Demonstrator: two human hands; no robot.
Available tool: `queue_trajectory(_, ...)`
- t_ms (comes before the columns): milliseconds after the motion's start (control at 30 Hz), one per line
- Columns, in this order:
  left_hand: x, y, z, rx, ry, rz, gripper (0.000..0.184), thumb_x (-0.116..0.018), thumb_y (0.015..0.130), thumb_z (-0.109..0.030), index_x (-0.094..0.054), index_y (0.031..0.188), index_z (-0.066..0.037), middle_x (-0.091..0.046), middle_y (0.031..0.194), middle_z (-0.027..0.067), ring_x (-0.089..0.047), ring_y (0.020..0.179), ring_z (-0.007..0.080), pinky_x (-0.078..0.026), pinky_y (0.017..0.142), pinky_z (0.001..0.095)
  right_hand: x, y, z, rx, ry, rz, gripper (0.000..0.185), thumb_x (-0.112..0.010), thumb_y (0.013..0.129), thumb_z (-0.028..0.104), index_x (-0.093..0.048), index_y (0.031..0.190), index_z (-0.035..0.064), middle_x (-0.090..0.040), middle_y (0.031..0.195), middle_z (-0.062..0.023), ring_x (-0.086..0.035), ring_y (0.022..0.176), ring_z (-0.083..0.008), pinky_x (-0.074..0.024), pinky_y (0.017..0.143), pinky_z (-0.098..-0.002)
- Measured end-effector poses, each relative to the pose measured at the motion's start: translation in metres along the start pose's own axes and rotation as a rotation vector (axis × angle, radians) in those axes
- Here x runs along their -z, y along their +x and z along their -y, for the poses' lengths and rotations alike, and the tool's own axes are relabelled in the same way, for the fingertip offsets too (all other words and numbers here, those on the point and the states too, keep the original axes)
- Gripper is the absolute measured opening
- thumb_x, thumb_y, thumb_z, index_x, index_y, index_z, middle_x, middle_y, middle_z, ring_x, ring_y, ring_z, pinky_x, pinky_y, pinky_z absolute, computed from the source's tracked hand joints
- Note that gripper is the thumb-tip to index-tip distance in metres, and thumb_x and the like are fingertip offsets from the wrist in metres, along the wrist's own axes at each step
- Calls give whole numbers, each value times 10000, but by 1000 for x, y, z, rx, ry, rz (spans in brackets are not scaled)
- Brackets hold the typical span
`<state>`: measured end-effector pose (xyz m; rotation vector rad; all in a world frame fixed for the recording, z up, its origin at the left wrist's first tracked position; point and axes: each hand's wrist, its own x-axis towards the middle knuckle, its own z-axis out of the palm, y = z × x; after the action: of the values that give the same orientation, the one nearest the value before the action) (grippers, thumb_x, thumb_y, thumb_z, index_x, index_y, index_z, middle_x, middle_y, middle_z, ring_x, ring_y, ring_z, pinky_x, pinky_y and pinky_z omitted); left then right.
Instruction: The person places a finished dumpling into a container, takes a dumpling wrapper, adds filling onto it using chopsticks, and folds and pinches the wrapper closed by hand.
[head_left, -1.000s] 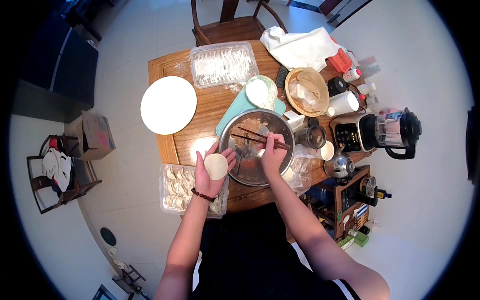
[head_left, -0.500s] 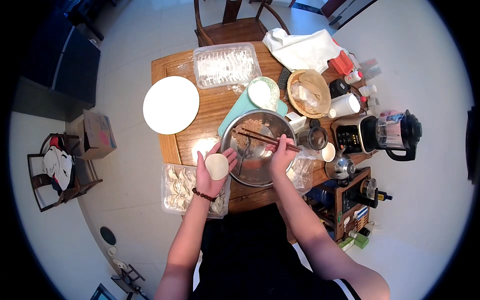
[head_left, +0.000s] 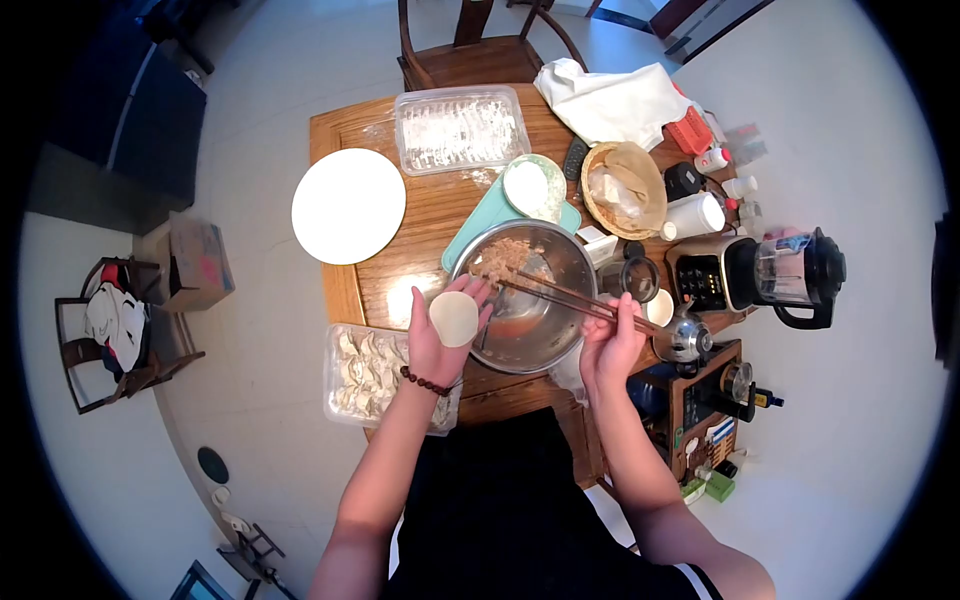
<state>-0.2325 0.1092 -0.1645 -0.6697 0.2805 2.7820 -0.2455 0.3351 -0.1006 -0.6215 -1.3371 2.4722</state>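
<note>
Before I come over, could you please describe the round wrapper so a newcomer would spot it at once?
On the wooden table, find the large metal bowl. At its left edge, the left hand is turned palm up, with the round wrapper on it. Small, flat and pale, it differs from the folded dumplings in the clear tray and the larger white disc.

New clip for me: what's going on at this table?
A person's left hand is palm up by the metal bowl, with a flat, round dough wrapper resting on it, nothing on top. The right hand grips chopsticks, their far ends at the minced mixture in the bowl. Folded dumplings sit in a clear tray near the left forearm.
</note>
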Motion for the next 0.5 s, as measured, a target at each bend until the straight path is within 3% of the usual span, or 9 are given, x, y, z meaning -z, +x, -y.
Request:
queue_trajectory(233,-33,0,4,-42,17,107,885,-193,1041,-676,-400,1474,68,-514,1458,231,-466,1392,350,-369,1172,462,-5,-37,7,-5,-84,107,219,-512,1078,193,-527,934,28,-629,772,-132,-599,527,-223,-503,489,-328)
queue_trajectory(500,-53,-15,-3,-65,84,106,885,-188,1043,-674,-450,1418,83,-527,1436,243,-498,1362,356,-382,1168,459,-17,-51,20,94,-204,160,205,-504,1078,195,-521,948,37,-610,799,-119,-567,504,-203,-453,420,-314)
